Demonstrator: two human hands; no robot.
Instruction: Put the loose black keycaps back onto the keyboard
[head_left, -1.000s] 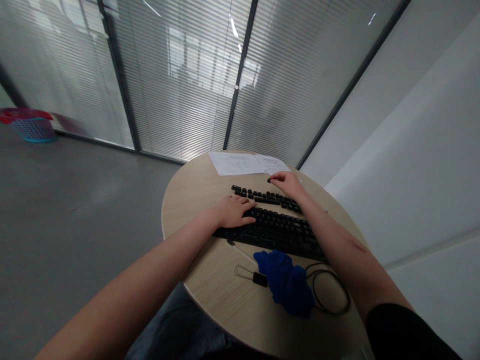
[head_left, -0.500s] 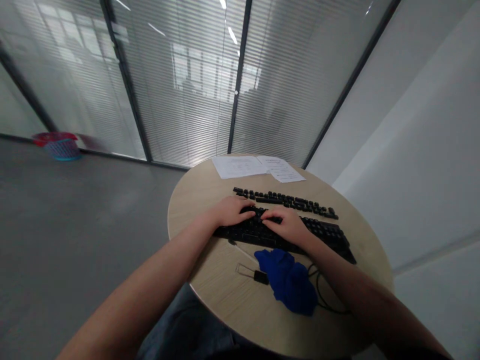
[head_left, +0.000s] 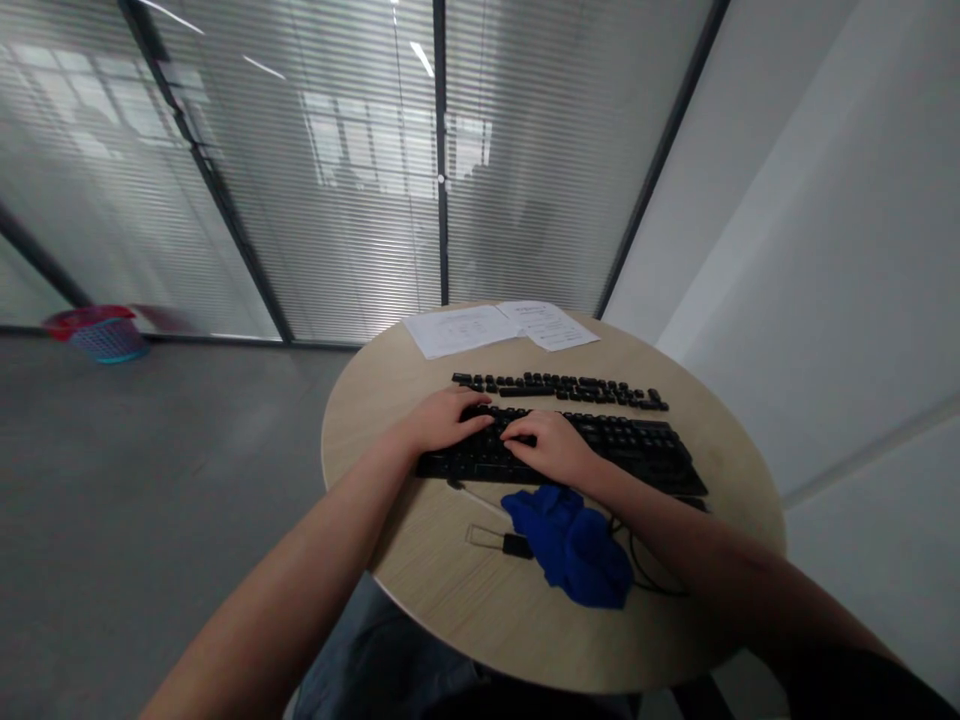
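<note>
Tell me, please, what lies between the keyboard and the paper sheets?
A row of loose black keycaps lies there, seen in the head view.

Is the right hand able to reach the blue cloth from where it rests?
Probably yes. The right hand lies on the keyboard, and the blue cloth sits uncovered just beside its wrist, nearer the person, with nothing between them.

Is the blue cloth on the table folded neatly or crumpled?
Crumpled: the blue cloth lies bunched in uneven lumps beside the keyboard.
</note>
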